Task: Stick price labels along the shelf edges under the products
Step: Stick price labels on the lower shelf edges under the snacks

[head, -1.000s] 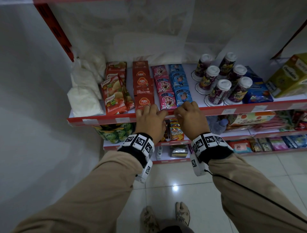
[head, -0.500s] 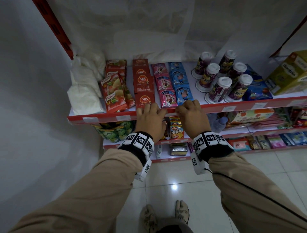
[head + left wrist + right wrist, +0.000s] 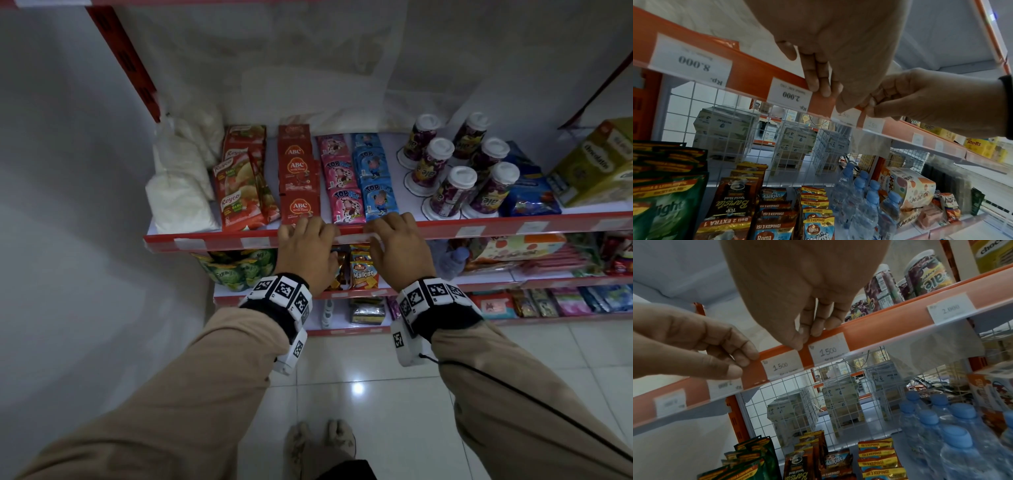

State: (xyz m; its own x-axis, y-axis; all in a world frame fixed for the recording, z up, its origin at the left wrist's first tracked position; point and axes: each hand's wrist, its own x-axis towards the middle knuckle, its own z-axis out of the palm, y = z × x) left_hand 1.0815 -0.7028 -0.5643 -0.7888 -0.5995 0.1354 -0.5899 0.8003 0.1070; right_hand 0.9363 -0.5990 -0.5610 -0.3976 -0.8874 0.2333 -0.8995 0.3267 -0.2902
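While both hands grip the red shelf edge [image 3: 479,224] at mid-frame of the head view, the left hand [image 3: 306,251] curls its fingers over the top of the strip and the thumb presses from below, beside a white paper label marked 2.000 [image 3: 790,94]. The right hand [image 3: 399,250] sits just to its right, fingertips [image 3: 813,331] hooked on the strip's upper lip and thumb pinching at the gap between two rectangular labels, each marked 1.500 [image 3: 782,365], [image 3: 828,349]. These labels lie flat behind a clear glossy plastic cover along the edge, under pink and blue sachets [image 3: 359,192]. Further labels [image 3: 472,231] dot the strip toward the right of the frame, below white-lidded cups [image 3: 452,192]. Soft white bags [image 3: 181,202] fill the shelf's left end. Bottles with blue caps [image 3: 931,417] stand on the shelf beneath, before a wire grid.
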